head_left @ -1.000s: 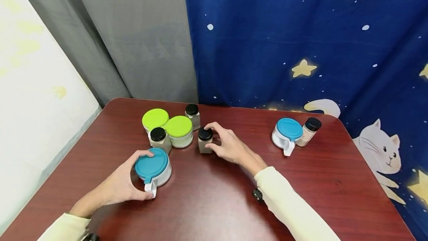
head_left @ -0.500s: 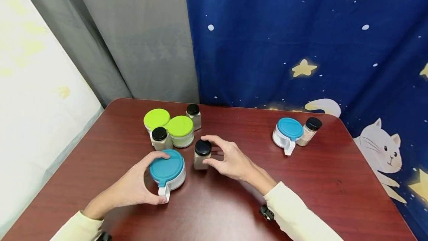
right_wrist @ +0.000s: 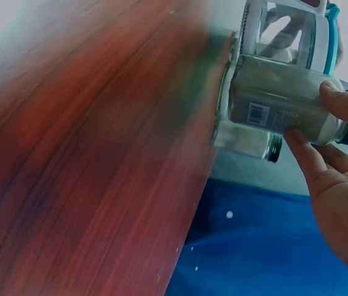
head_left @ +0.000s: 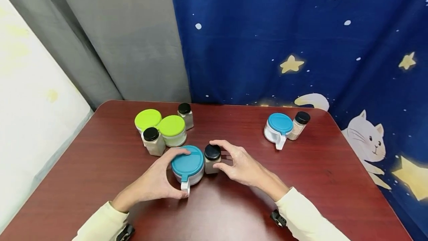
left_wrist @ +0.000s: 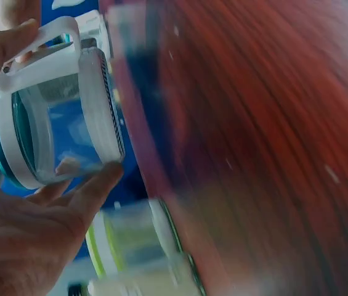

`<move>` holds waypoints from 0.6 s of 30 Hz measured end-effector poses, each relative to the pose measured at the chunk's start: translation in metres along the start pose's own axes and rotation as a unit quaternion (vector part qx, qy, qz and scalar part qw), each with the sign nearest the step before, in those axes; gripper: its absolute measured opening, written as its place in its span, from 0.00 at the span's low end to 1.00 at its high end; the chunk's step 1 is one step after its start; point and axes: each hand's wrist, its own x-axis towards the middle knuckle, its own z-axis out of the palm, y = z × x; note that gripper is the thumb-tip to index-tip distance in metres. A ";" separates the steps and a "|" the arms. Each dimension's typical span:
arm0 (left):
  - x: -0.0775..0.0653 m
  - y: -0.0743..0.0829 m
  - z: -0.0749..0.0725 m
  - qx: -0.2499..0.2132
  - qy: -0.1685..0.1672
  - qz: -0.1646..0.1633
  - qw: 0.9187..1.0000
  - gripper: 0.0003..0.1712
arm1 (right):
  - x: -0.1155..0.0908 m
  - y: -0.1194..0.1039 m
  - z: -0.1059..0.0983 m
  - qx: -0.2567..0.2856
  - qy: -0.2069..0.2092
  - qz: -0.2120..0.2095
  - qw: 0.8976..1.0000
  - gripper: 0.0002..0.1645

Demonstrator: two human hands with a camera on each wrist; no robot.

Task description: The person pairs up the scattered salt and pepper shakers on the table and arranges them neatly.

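My left hand (head_left: 154, 182) grips a clear seasoning jar with a blue lid (head_left: 187, 161), its thumb at the white handle and fingers on the far side. In the left wrist view this jar's clear wall (left_wrist: 69, 132) and white base show. Just right of it, my right hand (head_left: 246, 169) holds a square spice bottle with a black cap (head_left: 212, 152) between thumb and fingers. The bottle (right_wrist: 272, 102) stands upright; a barcode shows on its side in the right wrist view. Jar and bottle stand side by side, touching or nearly so.
Behind on the left, two green-lidded jars (head_left: 171, 125) stand with two black-capped spice bottles (head_left: 154, 144) (head_left: 185, 116). At the back right are another blue-lidded jar (head_left: 280, 123) and a round black-capped shaker (head_left: 299, 125). Curtains hang behind the table (head_left: 254, 203).
The left hand has moved the blue-lidded jar rightward across the table. The right hand has brought the black-capped bottle nearer the person, and the two now stand together. The head view has shifted slightly.
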 end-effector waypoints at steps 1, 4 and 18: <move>0.001 0.001 0.002 0.000 -0.001 0.001 1.000 0.58 | -0.002 0.000 -0.001 0.005 0.001 0.005 1.000 0.37; 0.005 0.006 0.010 0.012 -0.001 0.000 1.000 0.58 | -0.010 0.000 -0.006 0.014 0.002 0.019 1.000 0.38; 0.056 0.040 0.079 0.045 -0.031 0.044 0.998 0.57 | -0.078 0.004 -0.064 -0.007 0.036 0.103 0.994 0.39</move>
